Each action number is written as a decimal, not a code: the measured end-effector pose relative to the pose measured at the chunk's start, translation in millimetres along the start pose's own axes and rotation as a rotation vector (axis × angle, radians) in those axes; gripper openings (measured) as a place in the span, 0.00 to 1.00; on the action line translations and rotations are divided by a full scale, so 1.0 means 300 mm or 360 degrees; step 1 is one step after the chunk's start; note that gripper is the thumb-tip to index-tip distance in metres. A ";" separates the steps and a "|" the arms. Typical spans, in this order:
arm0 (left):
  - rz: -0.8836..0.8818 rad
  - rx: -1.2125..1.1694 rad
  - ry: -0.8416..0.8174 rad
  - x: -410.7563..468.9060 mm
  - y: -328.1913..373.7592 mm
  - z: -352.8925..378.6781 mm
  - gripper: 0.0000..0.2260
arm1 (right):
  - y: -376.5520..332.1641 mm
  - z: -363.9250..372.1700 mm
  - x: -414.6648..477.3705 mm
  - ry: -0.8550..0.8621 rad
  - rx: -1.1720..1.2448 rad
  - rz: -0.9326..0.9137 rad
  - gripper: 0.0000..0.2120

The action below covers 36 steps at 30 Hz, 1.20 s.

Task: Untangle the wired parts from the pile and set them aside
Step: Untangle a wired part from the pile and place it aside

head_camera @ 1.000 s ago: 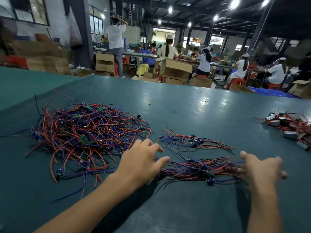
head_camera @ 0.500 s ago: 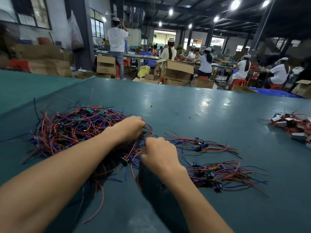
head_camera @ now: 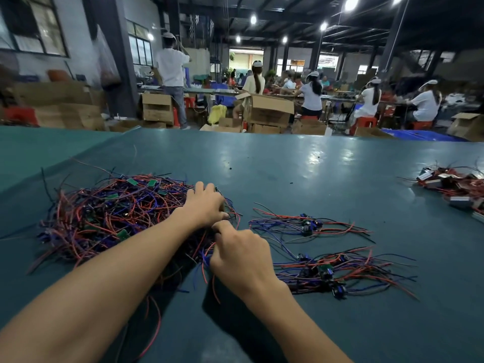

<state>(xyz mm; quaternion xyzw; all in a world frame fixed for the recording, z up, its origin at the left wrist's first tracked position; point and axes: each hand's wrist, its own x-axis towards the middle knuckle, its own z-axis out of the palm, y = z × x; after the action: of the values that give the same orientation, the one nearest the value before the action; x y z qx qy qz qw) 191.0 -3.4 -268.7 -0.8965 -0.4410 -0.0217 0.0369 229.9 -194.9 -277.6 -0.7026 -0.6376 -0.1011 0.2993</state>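
Head view: my left hand [head_camera: 207, 205] grips the pile [head_camera: 112, 213] at its right edge, fingers curled in, likely anchoring it while my right hand [head_camera: 241, 247] pinches wires [head_camera: 205, 255] beside it. Freed parts [head_camera: 327, 268] lie right of the pile.

No legible text, brand or number on the wired parts [head_camera: 110, 213] or cardboard boxes [head_camera: 269, 111].

Dim factory hall: dark beams [head_camera: 301, 31], ceiling lights [head_camera: 351, 3] upper right, barred windows [head_camera: 47, 30] upper left, cardboard boxes [head_camera: 269, 111] mid-frame, workers [head_camera: 311, 94] seated on red stools [head_camera: 365, 122], teal counter [head_camera: 288, 166] across lower frame.
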 end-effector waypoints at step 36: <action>0.0086 -0.3391 -0.0185 -0.355 0.046 -0.002 0.27 | 0.076 -0.072 0.061 0.0015 0.1639 0.0311 0.09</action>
<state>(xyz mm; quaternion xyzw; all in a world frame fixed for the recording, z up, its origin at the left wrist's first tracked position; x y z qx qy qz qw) 136.9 -95.9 -276.4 -0.4757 -0.1758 -0.3524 -0.7865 259.9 -191.6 -257.4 -0.5200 -0.5349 0.2506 0.6169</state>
